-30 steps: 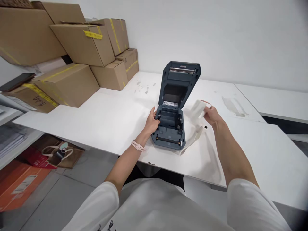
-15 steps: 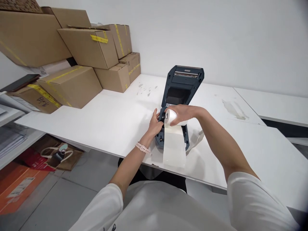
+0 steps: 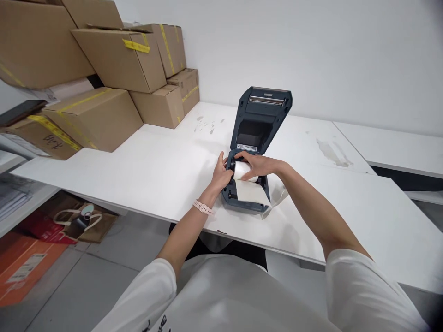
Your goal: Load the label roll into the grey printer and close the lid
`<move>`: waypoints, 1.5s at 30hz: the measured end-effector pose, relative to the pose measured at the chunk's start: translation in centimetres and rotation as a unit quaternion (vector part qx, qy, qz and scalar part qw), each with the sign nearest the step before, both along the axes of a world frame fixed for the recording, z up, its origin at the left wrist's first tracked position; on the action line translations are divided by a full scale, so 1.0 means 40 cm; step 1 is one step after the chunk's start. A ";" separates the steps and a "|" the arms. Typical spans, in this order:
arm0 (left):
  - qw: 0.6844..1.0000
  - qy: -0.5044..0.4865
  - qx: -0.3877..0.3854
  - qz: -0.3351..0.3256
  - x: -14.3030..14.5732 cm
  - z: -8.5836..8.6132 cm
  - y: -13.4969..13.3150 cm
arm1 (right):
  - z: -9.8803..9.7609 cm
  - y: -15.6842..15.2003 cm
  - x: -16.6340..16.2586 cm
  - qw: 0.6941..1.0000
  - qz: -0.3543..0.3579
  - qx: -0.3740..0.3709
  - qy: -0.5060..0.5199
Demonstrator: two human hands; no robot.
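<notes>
A dark blue label printer [image 3: 242, 205] stands on the white table with its lid [image 3: 266, 110] raised. My right hand [image 3: 258, 165] grips a white label roll [image 3: 244, 171] from above, fingers over its far side and thumb on the near side. The roll sits down inside the printer's bay. From it a strip of label paper [image 3: 251, 191] runs toward me over the printer's front edge. My left hand [image 3: 221, 175] holds the printer's left side, its thumb by the black roll holder [image 3: 233, 164]; some of its fingers are hidden.
Cardboard boxes [image 3: 117, 60] with yellow tape are stacked at the table's left end. The table [image 3: 166, 175] has its near edge by my body. Below left are a shelf, a paper bag [image 3: 104, 226] and an orange box [image 3: 31, 267]. A white wall rises behind.
My right hand has lowered the label roll from above the printer into its bay. The paper strip now lies shorter, bent across the front. My left hand stays at the printer's left side.
</notes>
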State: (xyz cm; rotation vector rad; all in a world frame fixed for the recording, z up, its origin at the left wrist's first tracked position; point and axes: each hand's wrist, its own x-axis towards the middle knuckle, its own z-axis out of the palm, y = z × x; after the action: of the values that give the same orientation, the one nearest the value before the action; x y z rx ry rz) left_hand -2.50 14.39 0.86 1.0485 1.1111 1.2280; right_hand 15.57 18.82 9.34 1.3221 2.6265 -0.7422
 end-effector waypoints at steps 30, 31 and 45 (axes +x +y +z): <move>0.998 -0.045 0.008 -0.051 -0.009 0.038 -0.047 | -0.077 -0.321 0.034 0.960 0.056 0.200 0.188; 0.998 -0.042 0.009 -0.051 -0.009 0.034 -0.045 | -0.080 -0.322 0.036 0.960 0.057 0.201 0.185; 0.998 0.011 -0.052 -0.023 -0.016 0.027 -0.095 | -0.122 -0.334 0.073 0.960 0.012 0.260 0.106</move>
State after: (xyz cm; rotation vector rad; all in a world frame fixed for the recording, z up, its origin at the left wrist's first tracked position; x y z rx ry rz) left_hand -3.16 10.59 1.95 1.0051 1.1482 1.1126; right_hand 18.48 5.47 4.45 1.3768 3.1493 -0.1939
